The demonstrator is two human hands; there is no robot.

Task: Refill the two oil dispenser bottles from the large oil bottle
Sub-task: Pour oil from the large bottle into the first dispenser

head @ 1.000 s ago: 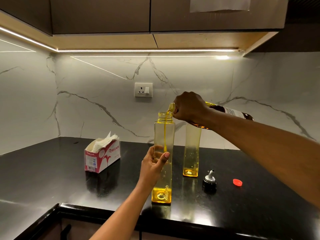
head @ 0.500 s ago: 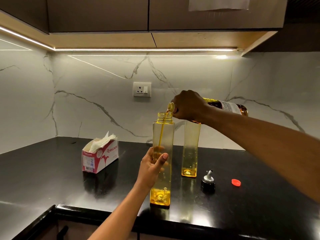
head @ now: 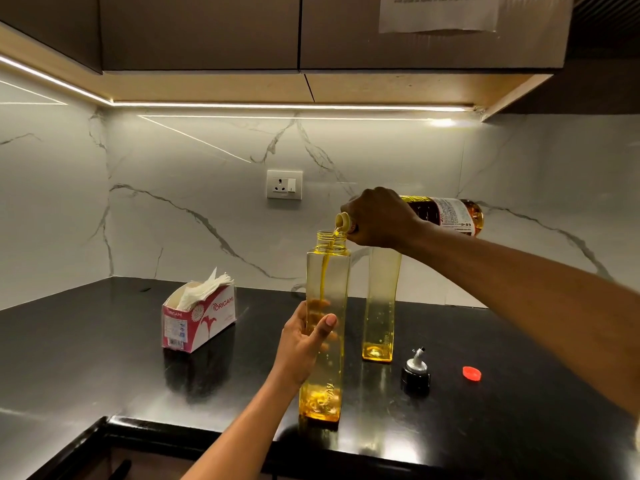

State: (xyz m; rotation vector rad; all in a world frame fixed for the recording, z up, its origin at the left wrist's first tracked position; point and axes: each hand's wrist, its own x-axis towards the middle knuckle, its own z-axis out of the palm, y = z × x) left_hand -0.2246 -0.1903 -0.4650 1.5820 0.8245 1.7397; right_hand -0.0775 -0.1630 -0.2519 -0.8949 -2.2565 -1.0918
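Seen from the head camera, the right hand (head: 379, 218) clenches the neck of a large clear plastic oil bottle (head: 446, 216), tipped nearly level, its thin amber stream falling into the open mouth of a tall square yellow-tinted dispenser bottle (head: 325, 341) standing at the front of the black bench (head: 104, 358). The left hand (head: 301, 344) wraps that dispenser mid-body. The big bottle probably handles heavy and slick; the narrow dispenser looks tip-prone. A second yellow dispenser bottle (head: 381, 306) waits behind, nearly empty.
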